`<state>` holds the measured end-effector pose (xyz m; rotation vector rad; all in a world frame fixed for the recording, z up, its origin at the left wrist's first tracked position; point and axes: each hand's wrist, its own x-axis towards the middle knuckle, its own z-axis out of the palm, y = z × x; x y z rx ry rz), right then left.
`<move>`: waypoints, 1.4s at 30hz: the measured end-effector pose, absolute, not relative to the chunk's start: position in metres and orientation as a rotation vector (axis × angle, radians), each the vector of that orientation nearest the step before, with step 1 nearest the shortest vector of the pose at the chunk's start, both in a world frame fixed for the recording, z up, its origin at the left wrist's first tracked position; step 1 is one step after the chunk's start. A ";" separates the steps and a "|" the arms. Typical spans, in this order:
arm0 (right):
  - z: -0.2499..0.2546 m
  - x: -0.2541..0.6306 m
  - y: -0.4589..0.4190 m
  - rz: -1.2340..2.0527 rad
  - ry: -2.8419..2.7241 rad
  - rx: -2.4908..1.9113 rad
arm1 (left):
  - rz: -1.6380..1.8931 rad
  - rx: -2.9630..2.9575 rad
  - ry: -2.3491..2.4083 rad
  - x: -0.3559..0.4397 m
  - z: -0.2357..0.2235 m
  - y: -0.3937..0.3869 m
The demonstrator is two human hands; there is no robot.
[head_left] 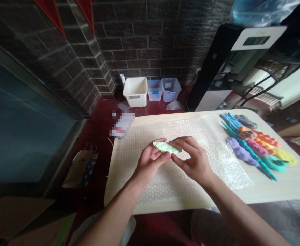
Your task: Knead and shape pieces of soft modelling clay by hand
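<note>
Above the bubble wrap, both hands hold a long piece of pale green modelling clay (166, 147) with tapered ends. My left hand (152, 158) is closed on its left end, the thumb along the near side and the fingers behind. On the right end, my right hand (193, 159) pinches the clay between thumb and fingers. Its surface looks lumpy. Beneath lies a sheet of bubble wrap (150, 184) spread across the pale wooden table (262, 194).
Several coloured clay lumps, among them a purple one (242, 152) and a long teal strip (253, 153), lie at the table's right. Behind the table stand a white bin (136, 92), clear plastic boxes (170, 90) and a water dispenser (212, 68). A paper bag (79, 167) is on the floor.
</note>
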<state>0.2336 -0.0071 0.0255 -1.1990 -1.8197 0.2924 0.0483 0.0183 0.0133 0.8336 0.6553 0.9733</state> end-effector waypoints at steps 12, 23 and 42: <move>0.032 0.234 -0.007 0.462 -1.696 -1.110 | 0.938 0.600 0.576 0.040 0.016 0.027; 0.029 0.235 -0.008 0.418 -1.841 -1.067 | 0.978 0.415 0.607 0.044 0.024 0.026; 0.023 0.234 -0.001 1.309 -1.161 -1.178 | 1.024 0.956 0.866 0.042 0.009 0.027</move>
